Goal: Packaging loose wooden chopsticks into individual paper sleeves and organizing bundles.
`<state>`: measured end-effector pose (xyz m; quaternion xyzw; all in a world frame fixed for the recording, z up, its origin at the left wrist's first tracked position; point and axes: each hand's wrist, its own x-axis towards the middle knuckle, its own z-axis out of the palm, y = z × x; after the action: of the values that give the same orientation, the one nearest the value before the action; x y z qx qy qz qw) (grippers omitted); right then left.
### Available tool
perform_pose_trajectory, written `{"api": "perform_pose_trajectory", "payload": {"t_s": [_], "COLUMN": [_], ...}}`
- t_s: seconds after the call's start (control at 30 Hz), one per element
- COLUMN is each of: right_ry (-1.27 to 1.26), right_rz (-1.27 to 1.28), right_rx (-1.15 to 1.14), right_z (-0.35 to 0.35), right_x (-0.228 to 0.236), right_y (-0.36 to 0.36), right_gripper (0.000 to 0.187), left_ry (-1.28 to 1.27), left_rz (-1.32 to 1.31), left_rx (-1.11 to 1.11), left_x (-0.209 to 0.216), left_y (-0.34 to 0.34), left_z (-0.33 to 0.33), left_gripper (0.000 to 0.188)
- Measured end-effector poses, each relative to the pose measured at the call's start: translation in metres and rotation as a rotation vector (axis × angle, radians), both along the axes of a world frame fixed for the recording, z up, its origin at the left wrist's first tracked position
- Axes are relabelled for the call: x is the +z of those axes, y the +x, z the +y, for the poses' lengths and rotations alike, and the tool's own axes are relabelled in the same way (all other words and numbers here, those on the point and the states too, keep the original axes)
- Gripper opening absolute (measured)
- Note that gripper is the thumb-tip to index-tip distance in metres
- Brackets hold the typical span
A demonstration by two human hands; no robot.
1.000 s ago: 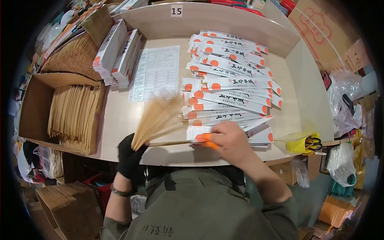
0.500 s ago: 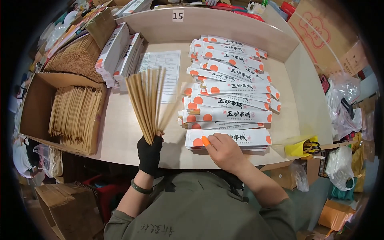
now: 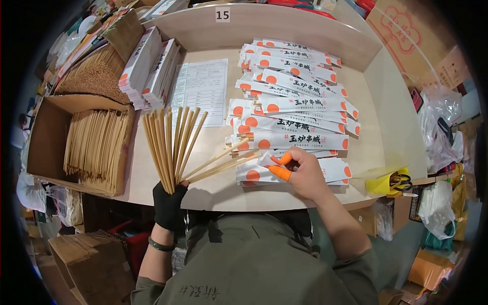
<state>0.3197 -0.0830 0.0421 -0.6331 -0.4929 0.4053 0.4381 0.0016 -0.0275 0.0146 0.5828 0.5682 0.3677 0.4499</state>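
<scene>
I see the gloved left hand (image 3: 170,206) closed around a fanned bundle of wooden sticks (image 3: 169,170), farther left than half a second ago. More of them now slant rightward over the table (image 3: 208,197), their tips close to a white paper sleeve (image 3: 265,160). The right hand (image 3: 306,174), then resting on the sleeve stack (image 3: 331,170), now pinches that sleeve between thumb and finger; I can't tell whether any tip is inside.

Even, fairly bright light covers the tabletop (image 3: 218,137), with soft shadows beneath the wooden chopsticks (image 3: 165,173). Fisheye distortion bows the back panel (image 3: 284,20); corners go black.
</scene>
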Motion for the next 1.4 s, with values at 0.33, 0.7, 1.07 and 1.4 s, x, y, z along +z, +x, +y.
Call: {"api": "perform_pose_trajectory", "payload": {"t_s": [0.33, 0.7, 1.07, 1.4], "right_ry": [-0.065, 0.710, 0.155, 0.267], "right_rz": [-0.068, -1.010, -0.942, -0.907], "right_rx": [0.116, 0.359, 0.205, 0.317], "right_z": [-0.002, 0.037, 0.049, 0.062], "right_x": [0.013, 0.021, -0.019, -0.003], "right_y": [0.004, -0.047, 0.063, 0.080], "right_gripper": [0.015, 0.018, 0.039, 0.031], "left_ry": [0.061, -0.104, 0.049, 0.010], "left_rz": [0.135, -0.677, -0.416, -0.344], "left_rx": [-0.092, -0.217, -0.050, -0.141], "left_x": [0.011, 0.020, -0.059, -0.031], "left_y": [-0.029, 0.103, 0.093, 0.116], "left_z": [0.023, 0.024, 0.064, 0.074], "left_gripper": [0.016, 0.028, 0.031, 0.034]}}
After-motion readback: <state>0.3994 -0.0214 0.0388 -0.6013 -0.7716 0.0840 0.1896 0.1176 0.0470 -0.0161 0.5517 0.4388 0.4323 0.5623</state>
